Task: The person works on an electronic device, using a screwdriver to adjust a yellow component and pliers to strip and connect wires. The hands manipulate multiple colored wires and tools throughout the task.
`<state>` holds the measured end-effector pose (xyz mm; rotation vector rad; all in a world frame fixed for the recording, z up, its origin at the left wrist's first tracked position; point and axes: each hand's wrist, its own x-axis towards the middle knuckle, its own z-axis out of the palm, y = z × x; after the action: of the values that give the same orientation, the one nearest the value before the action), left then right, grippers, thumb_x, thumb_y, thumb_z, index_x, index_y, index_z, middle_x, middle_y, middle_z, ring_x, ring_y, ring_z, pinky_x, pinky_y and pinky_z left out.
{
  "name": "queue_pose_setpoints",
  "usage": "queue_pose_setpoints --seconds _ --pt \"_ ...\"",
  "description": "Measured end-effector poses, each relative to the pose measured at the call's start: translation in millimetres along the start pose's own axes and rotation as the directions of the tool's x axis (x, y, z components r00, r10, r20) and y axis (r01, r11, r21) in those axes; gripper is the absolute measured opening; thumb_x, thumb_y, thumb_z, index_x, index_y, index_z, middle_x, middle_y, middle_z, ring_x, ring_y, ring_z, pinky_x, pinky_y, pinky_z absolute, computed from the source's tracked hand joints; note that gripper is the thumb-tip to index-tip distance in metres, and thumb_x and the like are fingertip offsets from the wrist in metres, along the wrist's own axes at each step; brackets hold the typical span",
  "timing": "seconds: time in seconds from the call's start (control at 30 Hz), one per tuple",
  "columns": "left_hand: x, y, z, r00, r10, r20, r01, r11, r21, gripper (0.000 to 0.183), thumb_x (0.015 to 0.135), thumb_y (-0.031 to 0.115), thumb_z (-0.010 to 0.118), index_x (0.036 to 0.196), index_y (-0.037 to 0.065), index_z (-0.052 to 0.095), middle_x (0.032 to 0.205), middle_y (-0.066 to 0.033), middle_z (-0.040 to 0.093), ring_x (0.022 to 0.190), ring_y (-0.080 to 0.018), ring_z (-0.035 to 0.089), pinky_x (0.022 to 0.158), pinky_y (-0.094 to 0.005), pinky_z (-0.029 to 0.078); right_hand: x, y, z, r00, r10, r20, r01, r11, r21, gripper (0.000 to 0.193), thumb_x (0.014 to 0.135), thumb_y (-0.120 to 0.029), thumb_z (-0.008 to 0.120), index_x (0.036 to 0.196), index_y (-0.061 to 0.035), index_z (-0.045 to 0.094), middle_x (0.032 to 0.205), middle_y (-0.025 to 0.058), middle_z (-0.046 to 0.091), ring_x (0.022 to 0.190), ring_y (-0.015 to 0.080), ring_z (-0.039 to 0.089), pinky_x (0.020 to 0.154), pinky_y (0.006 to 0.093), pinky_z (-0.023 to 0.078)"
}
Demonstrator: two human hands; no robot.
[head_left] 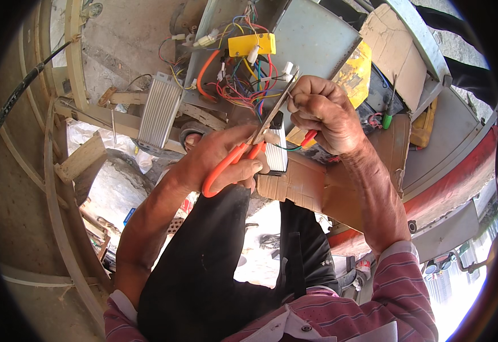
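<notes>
In my left hand (223, 154) are scissors (221, 171) with orange handles. Their long metal blades point up and right, and the tips come close to my right hand (326, 111). That hand is closed, with thumb and forefinger pinched together; whatever lies in the pinch is too small to make out. A red sleeve (310, 137) sticks out under its lower fingers, joined to a thin green wire (290, 149) that runs back toward my left hand. Behind the left fingers stands a ribbed silver box (275, 154) with a black end, partly hidden.
Beyond my hands lies a tangle of coloured wires (254, 85) with white plugs and a yellow block (251, 44). A finned silver box (160, 111) rests at left on a metal frame. Right are cardboard (351, 185) and a green-handled screwdriver (386, 121). A metal frame curves along the left (49, 154).
</notes>
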<state>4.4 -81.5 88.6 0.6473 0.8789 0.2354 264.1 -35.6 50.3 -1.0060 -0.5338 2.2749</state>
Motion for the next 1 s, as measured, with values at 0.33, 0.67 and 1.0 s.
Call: queue_pose_setpoints --seconds 0.33,0.67,1.0 --pt "1 -10 -7 0.954 0.28 -0.105 -0.191 0.843 0.503 0.049 0.094 0.007 0.07 0.141 0.001 0.058 0.093 -0.0087 0.072 0.08 -0.0181 0.071 0.075 -0.0347 0.058 0 1 9 0.977 -0.133 -0.166 0.084 0.958 -0.274 0.016 0.098 -0.017 0.068 0.095 -0.0017 0.062 0.085 0.0009 0.06 0.061 0.0023 0.04 0.054 0.0207 0.032" --pt "2 -17 1 0.875 0.449 -0.18 -0.193 0.665 0.721 0.045 0.095 0.005 0.071 0.137 0.0 0.056 0.098 -0.0182 0.071 0.087 -0.0363 0.071 0.075 -0.0417 0.057 -5 0 25 0.951 -0.174 -0.254 0.061 0.915 -0.399 0.011 0.099 -0.008 0.066 0.09 -0.0042 0.061 0.082 -0.0005 0.063 0.069 0.0052 0.059 0.062 0.0229 0.052" --pt "2 -12 3 0.899 0.381 -0.217 -0.112 0.678 0.727 0.047 0.093 0.003 0.072 0.138 -0.003 0.058 0.09 -0.0141 0.071 0.08 -0.0216 0.071 0.074 -0.0364 0.058 -4 7 30 0.935 -0.236 -0.264 0.091 0.88 -0.466 0.012 0.095 -0.003 0.067 0.086 -0.005 0.06 0.079 -0.0066 0.055 0.074 0.0028 0.046 0.069 0.0229 0.041"
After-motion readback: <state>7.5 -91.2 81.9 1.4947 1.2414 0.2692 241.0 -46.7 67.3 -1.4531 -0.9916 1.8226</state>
